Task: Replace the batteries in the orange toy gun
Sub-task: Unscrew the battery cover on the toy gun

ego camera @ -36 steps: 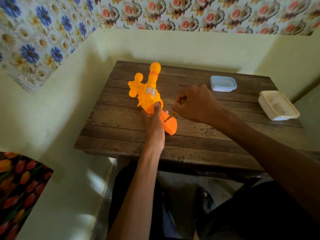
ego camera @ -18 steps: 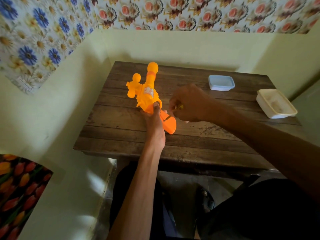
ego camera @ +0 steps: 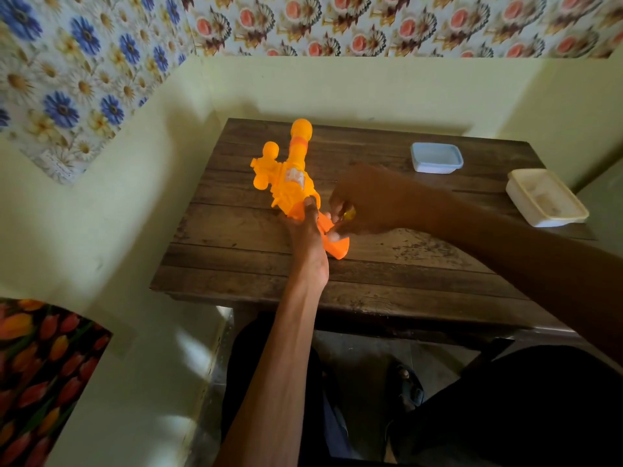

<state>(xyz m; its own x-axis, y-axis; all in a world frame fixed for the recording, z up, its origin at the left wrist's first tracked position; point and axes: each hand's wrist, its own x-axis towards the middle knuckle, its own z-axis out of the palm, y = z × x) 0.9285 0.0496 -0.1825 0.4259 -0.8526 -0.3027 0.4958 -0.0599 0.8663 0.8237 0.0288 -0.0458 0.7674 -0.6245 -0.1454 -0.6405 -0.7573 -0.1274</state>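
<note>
Planks of dark wood are making up the table (ego camera: 404, 264), and the orange toy gun (ego camera: 296, 176) is lying on it, barrel pointing away from the person and grip slanting back toward them. Well to the right of the gun, a cream rectangular tub (ego camera: 546, 197) is sitting open. Nearer the gun, on the same side and level with its barrel, a pale blue tub (ego camera: 436, 157) is resting with its lid on. The right hand (ego camera: 371, 200) is reaching in from the gun's right and hovering just over the grip, its knuckles and forearm covering the trigger area and part of the grip. Its fingers are curling tightly round a small yellow-handled tool (ego camera: 350, 214); only a bit of the handle is showing, and the tip is hidden against the grip. The left hand (ego camera: 310, 241) is coming up from below the gun and clasping it where body meets grip, fingers wrapping round the plastic.
</note>
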